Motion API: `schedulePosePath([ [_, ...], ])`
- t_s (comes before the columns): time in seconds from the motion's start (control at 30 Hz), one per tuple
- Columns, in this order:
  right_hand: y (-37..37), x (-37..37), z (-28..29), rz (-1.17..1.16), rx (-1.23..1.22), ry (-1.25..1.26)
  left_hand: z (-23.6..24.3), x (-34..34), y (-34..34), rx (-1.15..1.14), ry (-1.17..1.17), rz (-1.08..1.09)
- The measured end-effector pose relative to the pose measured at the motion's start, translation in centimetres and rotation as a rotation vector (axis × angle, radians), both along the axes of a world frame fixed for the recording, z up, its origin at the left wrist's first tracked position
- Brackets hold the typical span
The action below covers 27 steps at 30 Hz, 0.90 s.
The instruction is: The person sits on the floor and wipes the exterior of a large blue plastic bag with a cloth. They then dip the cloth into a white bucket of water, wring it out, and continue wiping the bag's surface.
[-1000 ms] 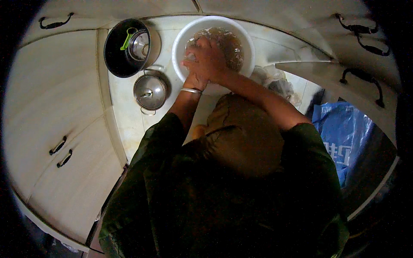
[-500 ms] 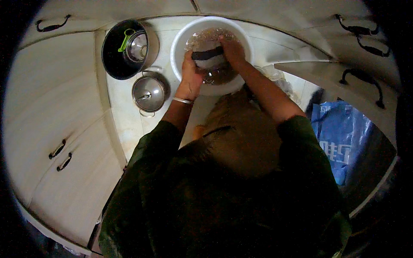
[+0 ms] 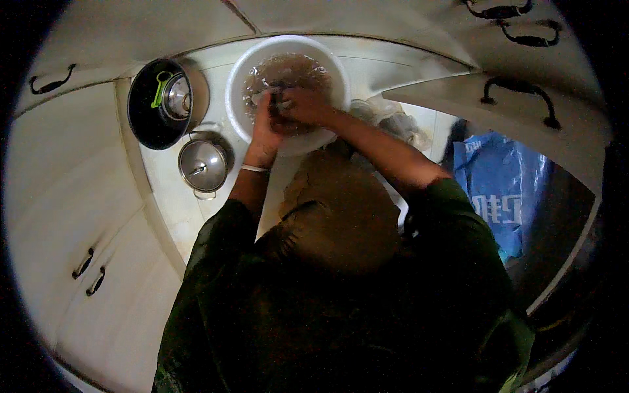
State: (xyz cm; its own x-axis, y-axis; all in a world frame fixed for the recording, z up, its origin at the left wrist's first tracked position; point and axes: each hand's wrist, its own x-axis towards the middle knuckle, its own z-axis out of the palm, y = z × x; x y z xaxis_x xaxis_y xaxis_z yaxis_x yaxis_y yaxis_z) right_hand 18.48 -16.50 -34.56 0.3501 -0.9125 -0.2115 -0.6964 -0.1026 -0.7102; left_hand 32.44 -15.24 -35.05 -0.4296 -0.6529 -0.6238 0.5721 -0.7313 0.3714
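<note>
A white basin (image 3: 234, 98) of murky, frothy water (image 3: 295, 69) stands on the floor before me. Inside it, low over the water, my left hand (image 3: 264, 128) and my right hand (image 3: 308, 107) are close together, fingers curled round a wet grey cloth (image 3: 278, 89) with a dark band. The cloth is bunched up and mostly hidden by the fingers; what kind of piece it is, I cannot tell. My right forearm crosses the basin's near right rim.
Left of the basin are a deep black-lined pot (image 3: 139, 114) holding a green-handled utensil (image 3: 160, 85) and metal ware, and a lidded steel pot (image 3: 203, 167). Clear plastic bags (image 3: 396, 124) lie to the right, a blue bag (image 3: 501, 173) beyond. Cabinets (image 3: 85, 164) enclose the floor.
The cloth was spread flat between my hands with its dark band showing; now it is crumpled. My hands have come together. The whole view has shifted, moving things leftward.
</note>
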Motion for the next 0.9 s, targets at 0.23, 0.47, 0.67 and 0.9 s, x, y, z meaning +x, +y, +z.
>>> schedulePosePath([
  [0.23, 0.1, 3.7, 7.3, 0.274, 0.069, -0.382, 1.8, 0.5, -0.3, -0.367, -0.169, 0.209],
  [0.47, 0.2, 3.5, 10.1, 0.341, -0.548, -0.150, 3.5, -0.8, -0.8, -0.270, -0.051, 0.372],
  [0.67, -1.5, 2.8, 14.0, 0.474, -0.909, -0.112, 5.6, -1.3, -0.9, -0.276, 0.011, 0.357],
  [0.9, -1.7, 9.1, 20.3, 0.078, -0.322, 0.247, 6.3, 2.0, -1.6, -0.325, 0.004, 0.293],
])
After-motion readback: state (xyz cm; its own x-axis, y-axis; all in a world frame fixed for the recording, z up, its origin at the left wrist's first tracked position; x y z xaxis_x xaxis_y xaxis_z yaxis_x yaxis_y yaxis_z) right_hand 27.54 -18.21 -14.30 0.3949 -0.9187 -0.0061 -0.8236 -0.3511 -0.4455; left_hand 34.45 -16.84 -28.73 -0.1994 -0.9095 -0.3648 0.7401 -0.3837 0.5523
